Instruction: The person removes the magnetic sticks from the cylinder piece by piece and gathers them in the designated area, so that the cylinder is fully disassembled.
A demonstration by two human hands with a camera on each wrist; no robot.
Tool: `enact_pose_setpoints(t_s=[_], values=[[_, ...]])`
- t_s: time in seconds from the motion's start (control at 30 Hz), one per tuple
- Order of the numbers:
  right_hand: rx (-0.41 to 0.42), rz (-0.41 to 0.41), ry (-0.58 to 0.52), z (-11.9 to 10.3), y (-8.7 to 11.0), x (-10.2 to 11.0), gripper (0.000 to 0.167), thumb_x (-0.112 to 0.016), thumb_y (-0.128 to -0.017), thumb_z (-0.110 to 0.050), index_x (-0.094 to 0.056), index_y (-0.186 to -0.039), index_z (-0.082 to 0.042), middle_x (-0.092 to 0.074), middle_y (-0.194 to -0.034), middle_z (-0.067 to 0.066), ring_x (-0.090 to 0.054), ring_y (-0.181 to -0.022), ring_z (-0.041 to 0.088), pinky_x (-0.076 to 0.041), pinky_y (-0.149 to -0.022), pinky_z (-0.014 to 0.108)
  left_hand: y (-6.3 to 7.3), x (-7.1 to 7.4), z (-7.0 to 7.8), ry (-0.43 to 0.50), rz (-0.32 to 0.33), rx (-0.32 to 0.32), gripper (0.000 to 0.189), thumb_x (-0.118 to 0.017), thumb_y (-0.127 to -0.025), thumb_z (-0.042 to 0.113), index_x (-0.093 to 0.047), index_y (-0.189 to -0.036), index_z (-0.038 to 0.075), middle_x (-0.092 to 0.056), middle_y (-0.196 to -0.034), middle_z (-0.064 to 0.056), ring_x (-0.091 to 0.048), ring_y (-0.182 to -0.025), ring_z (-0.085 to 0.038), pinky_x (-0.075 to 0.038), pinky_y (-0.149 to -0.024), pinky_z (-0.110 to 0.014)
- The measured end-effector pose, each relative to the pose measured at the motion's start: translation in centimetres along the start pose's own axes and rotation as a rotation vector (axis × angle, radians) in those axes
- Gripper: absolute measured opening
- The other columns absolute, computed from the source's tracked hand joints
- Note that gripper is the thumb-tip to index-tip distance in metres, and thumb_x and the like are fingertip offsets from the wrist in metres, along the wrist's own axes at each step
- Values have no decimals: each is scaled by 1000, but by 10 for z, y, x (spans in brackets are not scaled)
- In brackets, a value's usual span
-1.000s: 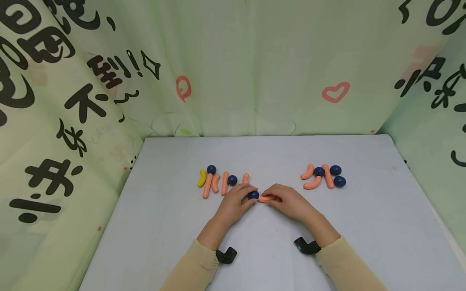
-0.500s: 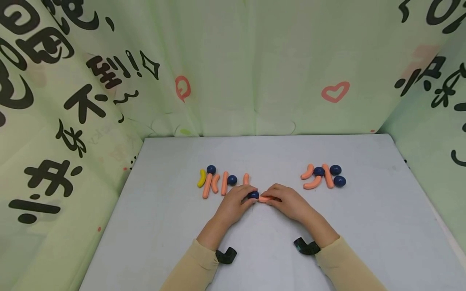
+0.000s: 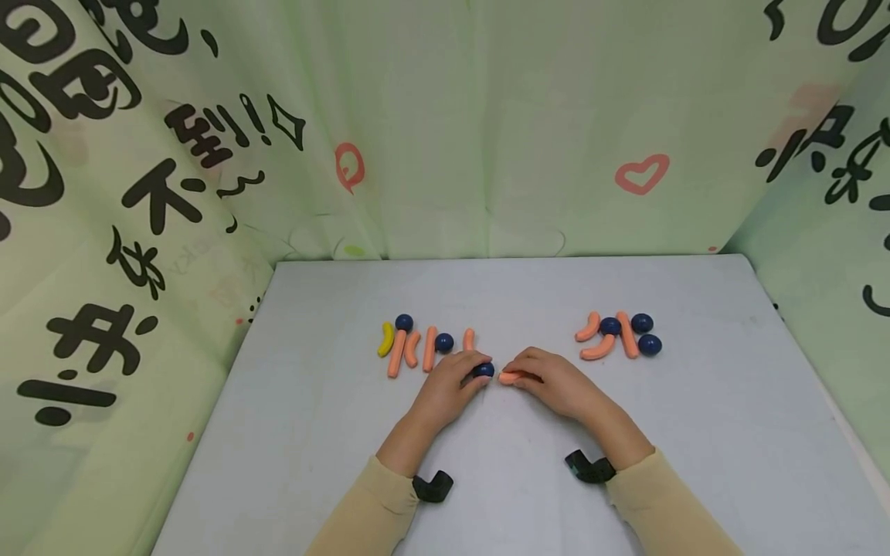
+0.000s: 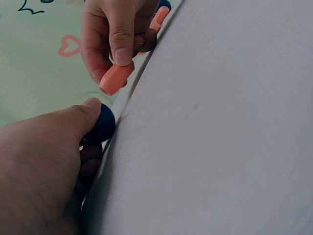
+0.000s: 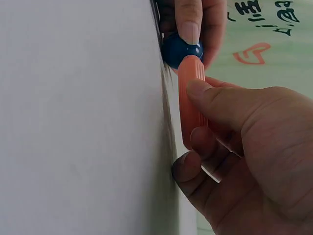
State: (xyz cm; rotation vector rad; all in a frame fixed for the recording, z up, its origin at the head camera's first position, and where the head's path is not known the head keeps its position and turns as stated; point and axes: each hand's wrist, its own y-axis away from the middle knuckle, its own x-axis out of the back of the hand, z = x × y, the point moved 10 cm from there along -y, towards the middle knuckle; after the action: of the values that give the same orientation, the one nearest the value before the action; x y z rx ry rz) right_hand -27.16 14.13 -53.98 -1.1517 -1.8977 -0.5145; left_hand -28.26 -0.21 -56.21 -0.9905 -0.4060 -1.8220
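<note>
My left hand [image 3: 443, 392] holds a dark blue ball [image 3: 484, 370] between thumb and fingers at the middle of the table. Facing it, my right hand [image 3: 559, 386] pinches a short orange ribbed stick [image 3: 509, 378]. In the left wrist view the stick [image 4: 115, 81] points toward the ball [image 4: 104, 125], with a gap between them. From the right wrist, the stick's tip [image 5: 191, 62] overlaps the ball [image 5: 171, 51]. Just behind the left hand lies another orange stick [image 3: 469, 338], its lower part hidden by that hand.
On the left of the white table [image 3: 313, 463] lie a yellow curved piece [image 3: 386, 340], orange sticks [image 3: 395, 355] and blue balls [image 3: 444, 343]. Several orange pieces [image 3: 596, 349] and blue balls [image 3: 650, 344] form a group on the right. Printed curtains [image 3: 487, 139] surround the table.
The right hand has shifted slightly to the right with the orange stick, opening a small gap from the blue ball. The left hand has stayed nearly still.
</note>
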Motion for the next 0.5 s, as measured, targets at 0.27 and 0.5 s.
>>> enact_pose_setpoints(t_s=[0.27, 0.5], values=[[-94, 6, 16, 18, 8, 20, 21, -64, -97, -32, -69, -117, -32, -64, -115, -13, -62, -109, 11, -53, -93, 40, 3, 1, 3, -19, 29, -38, 40, -61, -97, 38, -60, -136, 29, -57, -138, 5, -52, -130, -15, -46, -106, -35], [-139, 28, 48, 44, 25, 44, 17, -64, -96, -34, -69, -112, -33, -66, -111, -14, -62, -108, 9, -51, -93, 38, 1, 1, 0, 5, 13, -2, 41, -57, -100, 40, -56, -139, 29, -57, -141, 6, -49, -134, -16, -42, -111, -36]])
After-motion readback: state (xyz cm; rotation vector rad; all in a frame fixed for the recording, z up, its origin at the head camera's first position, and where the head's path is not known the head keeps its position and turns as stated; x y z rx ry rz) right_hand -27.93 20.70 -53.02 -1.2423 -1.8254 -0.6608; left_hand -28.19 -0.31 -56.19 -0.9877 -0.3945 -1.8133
